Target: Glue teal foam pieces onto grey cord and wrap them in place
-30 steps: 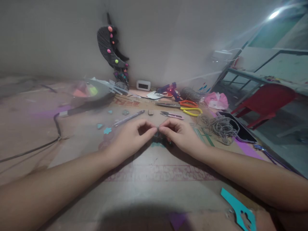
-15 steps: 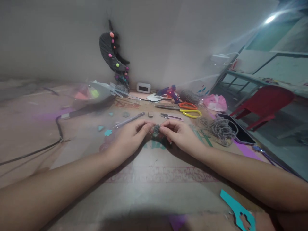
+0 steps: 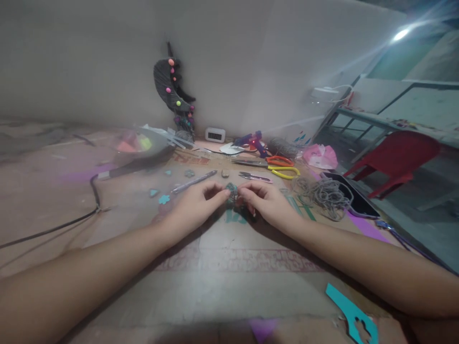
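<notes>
Between my two hands is a small teal piece (image 3: pixel 231 190) with grey yarn on it; its full outline is hidden by the fingers. My left hand (image 3: pixel 205 199) pinches its left side between thumb and forefinger. On the other side, my right hand (image 3: pixel 264 200) has its fingertips closed at the piece's edge, with the other fingers curled under. A teal flower cutout (image 3: pixel 164 199) and a grey-wrapped flower (image 3: pixel 189 173) lie to the left. Just beyond the hands are a pen (image 3: pixel 195 181), thread snips (image 3: pixel 255 177) and a small pale lump (image 3: pixel 224 173).
Scissors with orange handles (image 3: pixel 280 161), yellow-handled pliers (image 3: pixel 285 171) and a glue gun (image 3: pixel 251 139) lie farther back. Loose grey yarn (image 3: pixel 332 196) and a phone (image 3: pixel 353 193) are at right. A teal foam scrap (image 3: pixel 346 306) lies in front. A white clock (image 3: pixel 215 134) stands by the wall.
More of the teal surface shows on the piece between my fingers, which appears slightly turned. My hands stay in nearly the same place; the whole view has shifted slightly.
</notes>
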Tool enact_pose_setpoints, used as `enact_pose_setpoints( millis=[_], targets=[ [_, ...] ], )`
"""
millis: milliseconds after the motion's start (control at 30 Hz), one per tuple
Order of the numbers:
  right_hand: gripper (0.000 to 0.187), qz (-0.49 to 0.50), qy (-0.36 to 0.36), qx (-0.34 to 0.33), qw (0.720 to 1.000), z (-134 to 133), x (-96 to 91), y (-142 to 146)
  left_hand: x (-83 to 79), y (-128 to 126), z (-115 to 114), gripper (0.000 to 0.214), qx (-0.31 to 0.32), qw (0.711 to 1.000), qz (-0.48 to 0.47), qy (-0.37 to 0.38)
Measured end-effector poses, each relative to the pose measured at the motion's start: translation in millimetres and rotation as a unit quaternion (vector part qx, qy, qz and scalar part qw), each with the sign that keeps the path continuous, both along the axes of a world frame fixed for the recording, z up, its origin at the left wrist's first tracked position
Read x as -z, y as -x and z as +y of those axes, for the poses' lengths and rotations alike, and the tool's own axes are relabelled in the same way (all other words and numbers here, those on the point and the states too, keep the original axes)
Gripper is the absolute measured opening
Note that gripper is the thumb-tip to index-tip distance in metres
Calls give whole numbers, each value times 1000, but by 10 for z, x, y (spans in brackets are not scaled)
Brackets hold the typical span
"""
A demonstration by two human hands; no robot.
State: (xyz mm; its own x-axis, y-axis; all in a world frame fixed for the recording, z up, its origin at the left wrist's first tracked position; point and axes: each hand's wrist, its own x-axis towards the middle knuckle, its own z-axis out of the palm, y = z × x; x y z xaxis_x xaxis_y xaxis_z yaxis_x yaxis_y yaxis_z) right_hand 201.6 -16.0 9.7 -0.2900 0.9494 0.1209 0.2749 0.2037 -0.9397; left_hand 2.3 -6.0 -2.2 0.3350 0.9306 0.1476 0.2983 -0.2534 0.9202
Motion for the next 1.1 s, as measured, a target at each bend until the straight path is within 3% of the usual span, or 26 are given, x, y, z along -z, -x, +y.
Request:
enact_pose_setpoints(
  millis=[367,600,767,833,900,967,1033,1100],
  targets=[
    [15,5,-25,15,1000,14,43,9,-27,-15,-27,26,22,1000,-7,0],
    [18,23,-3,-16,1000,3,49,6,-20,-10,-28,19,9,1000,3,-7],
    [50,-99,-50,-16,994,19,-41,-38,-8,11,-3,21,-19,1000,7,-6],
    [38,-173,-101,-12,980,61,-123,-92,-11,13,-3,21,-23,1000,13,-2],
    [19,-224,-153,28,962,148,-215,-190,-10,10,-7,21,-23,1000,18,4],
    [22,-237,-206,95,945,289,-298,-331,0,5,-8,21,-23,1000,18,6],
    [13,-207,-238,155,936,479,-358,-499,16,-1,-4,22,-20,1000,14,1],
    [24,-159,-212,209,941,699,-394,-663,33,-7,5,21,-17,1000,4,-6]
  ],
)
